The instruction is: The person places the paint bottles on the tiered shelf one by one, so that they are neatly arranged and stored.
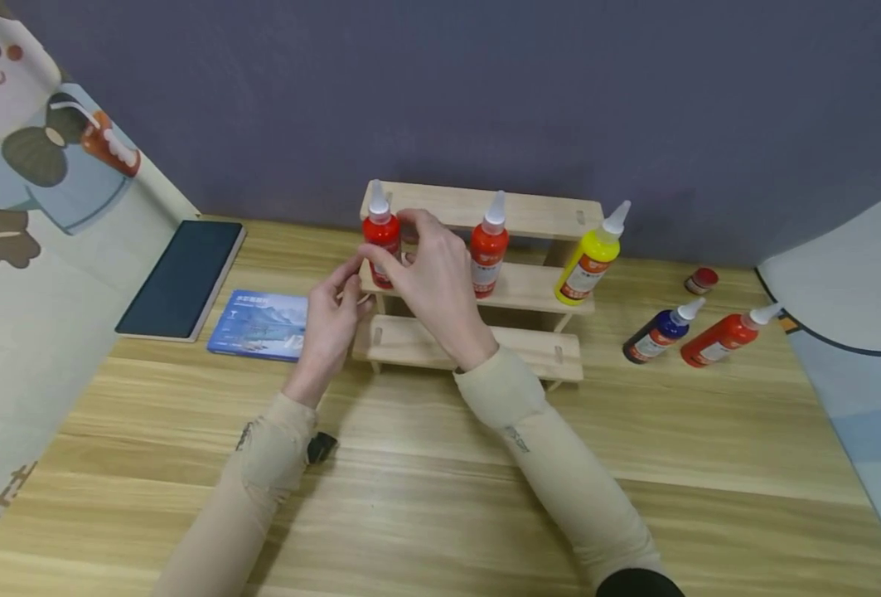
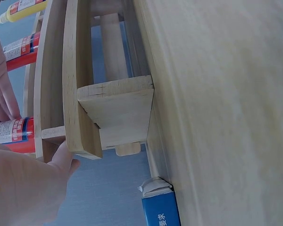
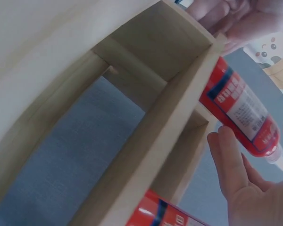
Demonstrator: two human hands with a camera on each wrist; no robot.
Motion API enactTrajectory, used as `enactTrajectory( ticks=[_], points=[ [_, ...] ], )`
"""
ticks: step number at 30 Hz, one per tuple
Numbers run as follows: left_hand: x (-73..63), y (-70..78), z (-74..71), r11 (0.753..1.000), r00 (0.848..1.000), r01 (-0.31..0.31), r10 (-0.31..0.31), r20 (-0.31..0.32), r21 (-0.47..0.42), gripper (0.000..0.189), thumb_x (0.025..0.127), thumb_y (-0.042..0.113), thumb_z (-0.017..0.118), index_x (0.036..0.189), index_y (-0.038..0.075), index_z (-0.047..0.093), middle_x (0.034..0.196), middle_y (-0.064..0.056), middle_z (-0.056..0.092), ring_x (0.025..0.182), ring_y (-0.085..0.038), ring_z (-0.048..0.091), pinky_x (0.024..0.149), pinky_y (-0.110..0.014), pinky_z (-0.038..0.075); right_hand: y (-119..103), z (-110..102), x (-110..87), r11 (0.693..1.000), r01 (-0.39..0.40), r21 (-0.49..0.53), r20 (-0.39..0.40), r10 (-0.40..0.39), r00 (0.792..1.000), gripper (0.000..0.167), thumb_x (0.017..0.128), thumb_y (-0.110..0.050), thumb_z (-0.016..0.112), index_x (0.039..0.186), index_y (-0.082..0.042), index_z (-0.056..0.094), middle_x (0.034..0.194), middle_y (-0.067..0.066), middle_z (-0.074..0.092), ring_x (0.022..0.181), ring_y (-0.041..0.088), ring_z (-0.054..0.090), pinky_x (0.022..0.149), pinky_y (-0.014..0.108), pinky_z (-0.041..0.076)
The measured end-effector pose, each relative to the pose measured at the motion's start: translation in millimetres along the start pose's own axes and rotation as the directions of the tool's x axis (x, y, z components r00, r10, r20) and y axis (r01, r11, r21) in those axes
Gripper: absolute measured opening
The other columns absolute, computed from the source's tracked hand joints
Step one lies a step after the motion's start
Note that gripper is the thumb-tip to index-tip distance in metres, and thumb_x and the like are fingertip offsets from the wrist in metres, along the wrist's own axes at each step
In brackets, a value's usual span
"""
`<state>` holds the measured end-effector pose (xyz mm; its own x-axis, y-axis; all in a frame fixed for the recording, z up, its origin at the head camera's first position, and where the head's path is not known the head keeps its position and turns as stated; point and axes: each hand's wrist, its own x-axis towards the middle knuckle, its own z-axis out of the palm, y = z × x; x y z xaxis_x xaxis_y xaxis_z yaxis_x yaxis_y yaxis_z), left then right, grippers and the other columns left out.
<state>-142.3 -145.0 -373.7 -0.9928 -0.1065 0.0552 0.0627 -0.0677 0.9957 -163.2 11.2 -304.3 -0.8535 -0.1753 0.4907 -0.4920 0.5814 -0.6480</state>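
Note:
A red squeeze bottle with a white nozzle stands upright at the left end of the middle tier of a wooden stepped rack. Around it is my right hand, thumb in front and fingers extended along the side; in the right wrist view the fingertips lie close against the bottle, and firm contact is unclear. My left hand is by the rack's left end, and in the left wrist view a fingertip touches the wood there. A second red bottle and a yellow bottle share that tier.
Right of the rack are a dark blue bottle, another red bottle and a small red-lidded jar. A blue box and a dark notebook lie left. A dark wall rises behind.

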Motion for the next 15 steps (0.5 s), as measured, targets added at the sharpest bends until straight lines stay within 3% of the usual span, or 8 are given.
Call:
enactTrajectory(
  ticks=[7, 15],
  points=[
    [-0.1, 0.7, 0.4, 1.0, 1.0, 0.015, -0.015, 0.006, 0.012, 0.045, 0.116, 0.004, 0.039, 0.16, -0.003, 0.044, 0.165, -0.018, 0.044, 0.128, -0.026, 0.059, 0.104, -0.027, 0.06, -7, -17, -11.6, 0.991, -0.027, 0.128, -0.026, 0.03, 0.999, 0.06, 0.095, -0.033, 0.086, 0.139, 0.003, 0.066, 0.136, 0.015, 0.071, 0.118, 0.025, 0.072, 0.09, 0.035, 0.068],
    [0.0, 0.2, -0.3, 0.999, 1.0, 0.027, -0.027, 0.003, 0.02, 0.045, 0.116, 0.005, 0.039, 0.16, -0.004, 0.044, 0.166, -0.021, 0.04, 0.143, -0.035, 0.052, 0.11, -0.034, 0.057, -12, -57, -47.5, 0.985, 0.012, 0.17, -0.088, 0.003, 0.996, 0.057, 0.092, -0.026, 0.09, 0.137, 0.002, 0.067, 0.131, 0.014, 0.072, 0.115, 0.025, 0.073, 0.091, 0.031, 0.067]
  ],
)
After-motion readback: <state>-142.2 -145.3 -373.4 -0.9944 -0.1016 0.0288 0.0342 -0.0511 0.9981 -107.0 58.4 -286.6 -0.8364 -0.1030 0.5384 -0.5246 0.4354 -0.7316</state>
